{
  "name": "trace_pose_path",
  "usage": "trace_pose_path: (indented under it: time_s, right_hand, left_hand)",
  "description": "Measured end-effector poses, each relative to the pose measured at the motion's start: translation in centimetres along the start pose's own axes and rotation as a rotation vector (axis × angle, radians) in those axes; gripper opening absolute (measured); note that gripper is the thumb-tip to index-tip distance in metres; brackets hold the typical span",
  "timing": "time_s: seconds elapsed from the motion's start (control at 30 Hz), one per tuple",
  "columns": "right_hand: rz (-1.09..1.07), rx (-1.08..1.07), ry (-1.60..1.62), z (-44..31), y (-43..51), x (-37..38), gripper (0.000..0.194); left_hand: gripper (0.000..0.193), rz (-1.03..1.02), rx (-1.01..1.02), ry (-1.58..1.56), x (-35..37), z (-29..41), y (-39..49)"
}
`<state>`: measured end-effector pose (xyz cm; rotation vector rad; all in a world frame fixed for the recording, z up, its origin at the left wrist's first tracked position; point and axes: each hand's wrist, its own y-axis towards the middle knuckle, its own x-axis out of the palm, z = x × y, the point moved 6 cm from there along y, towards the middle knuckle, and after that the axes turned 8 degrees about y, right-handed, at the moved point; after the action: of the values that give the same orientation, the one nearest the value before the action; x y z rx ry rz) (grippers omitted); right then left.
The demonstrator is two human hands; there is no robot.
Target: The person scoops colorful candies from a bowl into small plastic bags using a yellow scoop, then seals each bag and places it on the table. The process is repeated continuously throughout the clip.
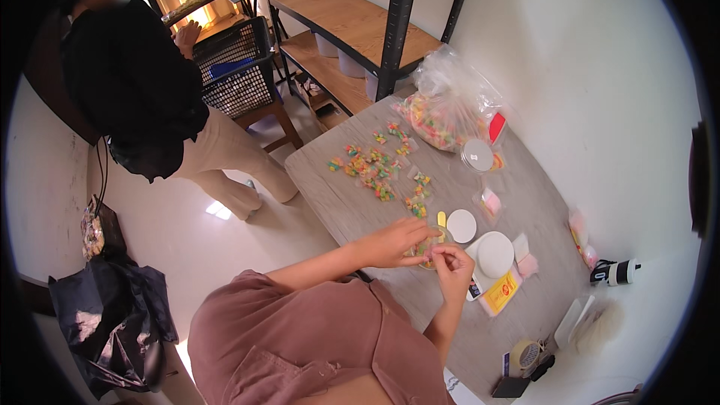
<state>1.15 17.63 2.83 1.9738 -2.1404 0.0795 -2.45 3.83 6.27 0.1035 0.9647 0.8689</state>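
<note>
Both my hands meet over a clear round tub [447, 234] of colourful pieces near the table's front edge. My left hand [396, 243] reaches across its rim, fingers bent. My right hand [451, 265] has its thumb and fingertips pinched together beside the left fingers; whether something small is between them is too small to tell. Just beyond the tub are a yellow strip [441, 219] and a white round lid [461, 226]. A white kitchen scale [494, 255] stands to the right. Small clear packets of colourful pieces [371, 169] lie spread farther up the table.
A large clear bag of colourful pieces [436, 121] and a silver-lidded jar [477, 156] stand at the back. A yellow packet [500, 292] touches the scale. Tape [526, 354] and a black-and-white bottle [616, 272] are rightward. Another person [135, 84] stands left by a black crate [236, 76].
</note>
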Motion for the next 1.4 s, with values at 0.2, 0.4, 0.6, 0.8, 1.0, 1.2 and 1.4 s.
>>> trace_pose_path:
  time_s: [0.2, 0.4, 0.6, 0.8, 1.0, 1.2, 1.4]
  right_hand:
    - [0.056, 0.135, 0.023, -0.4, 0.2, 0.8, 0.008]
    - [0.050, 0.135, 0.082, -0.3, 2.4, 3.4, 0.015]
    - [0.057, 0.025, 0.012, -0.4, 4.2, 6.2, 0.012]
    - [-0.003, 0.019, -0.067, -0.2, 5.3, 8.3, 0.012]
    - [-0.031, 0.054, -0.060, 0.8, 6.0, 9.7, 0.015]
    - [0.065, 0.010, -0.134, 0.6, 5.1, 10.0, 0.013]
    - [0.215, 0.018, -0.201, -0.8, 4.4, 8.6, 0.007]
  left_hand:
    - [0.033, -0.028, -0.237, -0.474, -0.9, -2.0, -0.6]
    - [0.016, -0.084, -0.218, -0.452, -3.6, -4.2, -0.3]
    - [0.014, -0.031, -0.266, -0.552, -5.9, -5.9, -0.6]
    - [0.015, -0.043, -0.288, -0.587, -7.6, -7.6, -1.2]
    - [0.020, -0.162, -0.254, -0.621, -8.8, -9.4, -1.6]
    - [0.025, -0.298, -0.257, -0.830, -8.0, -10.6, -1.7]
    - [0.021, -0.364, -0.347, -0.888, -7.6, -11.4, -1.2]
